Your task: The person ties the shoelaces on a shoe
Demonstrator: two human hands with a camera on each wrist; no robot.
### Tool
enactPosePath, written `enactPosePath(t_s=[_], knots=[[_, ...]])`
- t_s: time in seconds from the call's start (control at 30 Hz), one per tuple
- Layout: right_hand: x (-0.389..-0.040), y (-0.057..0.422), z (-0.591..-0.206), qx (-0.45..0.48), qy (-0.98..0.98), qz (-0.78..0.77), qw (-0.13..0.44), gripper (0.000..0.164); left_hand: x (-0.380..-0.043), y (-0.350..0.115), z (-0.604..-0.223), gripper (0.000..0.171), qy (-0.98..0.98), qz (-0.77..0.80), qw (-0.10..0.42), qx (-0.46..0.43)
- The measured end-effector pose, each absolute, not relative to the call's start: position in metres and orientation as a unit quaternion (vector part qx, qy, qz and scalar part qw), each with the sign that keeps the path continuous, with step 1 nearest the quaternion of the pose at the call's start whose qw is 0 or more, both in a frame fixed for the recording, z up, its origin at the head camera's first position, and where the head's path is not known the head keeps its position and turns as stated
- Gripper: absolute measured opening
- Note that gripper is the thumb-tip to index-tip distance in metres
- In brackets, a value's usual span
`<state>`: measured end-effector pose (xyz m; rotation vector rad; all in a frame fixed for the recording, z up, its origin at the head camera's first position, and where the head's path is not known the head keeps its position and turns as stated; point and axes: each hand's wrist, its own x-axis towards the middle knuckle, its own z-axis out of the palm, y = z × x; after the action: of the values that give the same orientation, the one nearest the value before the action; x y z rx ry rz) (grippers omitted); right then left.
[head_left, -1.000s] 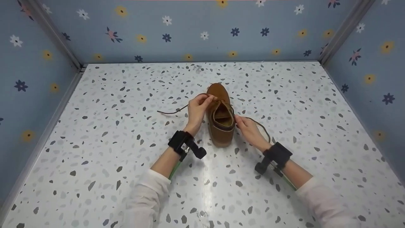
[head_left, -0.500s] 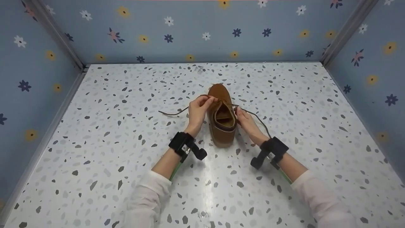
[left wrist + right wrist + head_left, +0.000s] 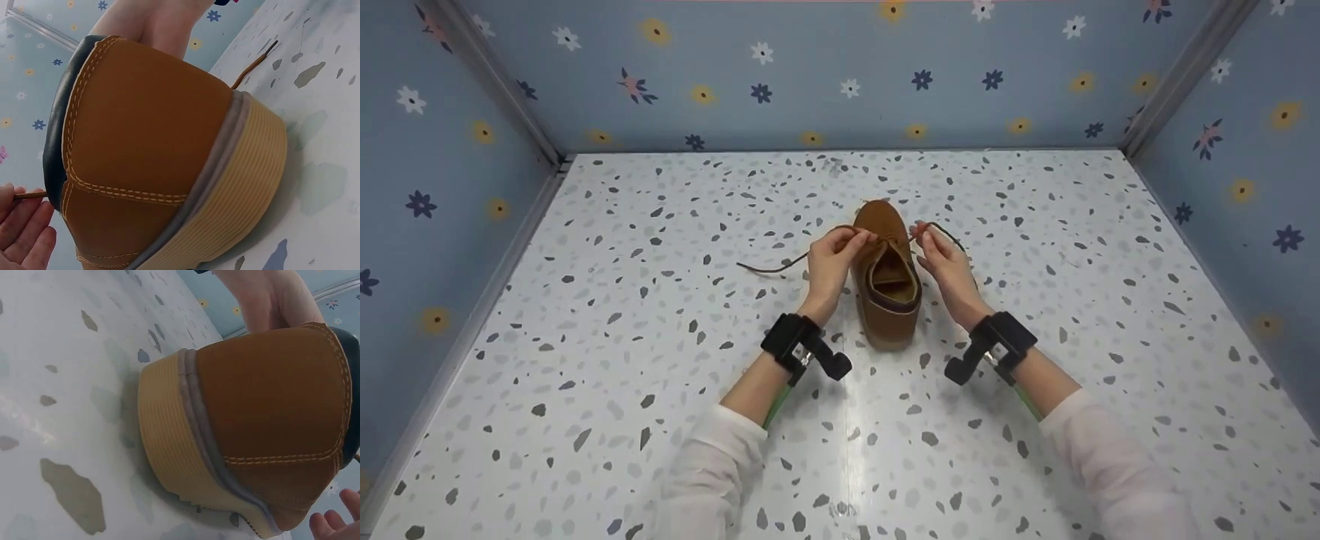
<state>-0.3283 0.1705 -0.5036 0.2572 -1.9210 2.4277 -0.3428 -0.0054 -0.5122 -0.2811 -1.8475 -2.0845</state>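
Note:
A brown lace-up shoe (image 3: 889, 322) stands upright on the speckled surface, toe pointing away. My left hand (image 3: 831, 262) pinches one lace (image 3: 771, 271) at the shoe's left side; its loose end trails left. At the right side, my right hand (image 3: 951, 270) pinches the other lace (image 3: 952, 237), which arcs over the fingers and down behind the hand. In the left wrist view, left-hand fingers (image 3: 34, 239) hold a stretch of lace (image 3: 29, 195) beside the dark collar. The shoe's heel (image 3: 270, 399) hides most of the lacing in the right wrist view.
The white speckled surface (image 3: 607, 337) lies under everything. Blue flowered panels (image 3: 802, 67) enclose it at the back and both sides. Black camera straps (image 3: 791, 341) sit on both wrists.
My right hand has moved forward along the shoe's right side, bringing its lace up toward the eyelets. The left hand keeps its pinch in nearly the same place.

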Motion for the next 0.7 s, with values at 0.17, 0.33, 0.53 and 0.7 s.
enactPosePath(t_s=[0.17, 0.33, 0.53, 0.7], knots=[[-0.340, 0.171, -0.504, 0.110, -0.611, 0.783, 0.037, 0.035, -0.346, -0.004, -0.513, 0.022, -0.653, -0.733, 0.164, -0.095], [-0.352, 0.172, -0.504, 0.093, -0.648, 0.753, 0.073, 0.029, -0.350, -0.003, -0.513, 0.022, -0.644, -0.739, 0.169, -0.102], [-0.359, 0.172, -0.501, 0.072, -0.677, 0.727, 0.090, 0.027, -0.352, -0.002, -0.511, 0.021, -0.633, -0.746, 0.167, -0.120], [-0.368, 0.173, -0.503, 0.087, -0.691, 0.710, 0.098, 0.026, -0.353, -0.002, -0.508, 0.021, -0.627, -0.753, 0.161, -0.120]])
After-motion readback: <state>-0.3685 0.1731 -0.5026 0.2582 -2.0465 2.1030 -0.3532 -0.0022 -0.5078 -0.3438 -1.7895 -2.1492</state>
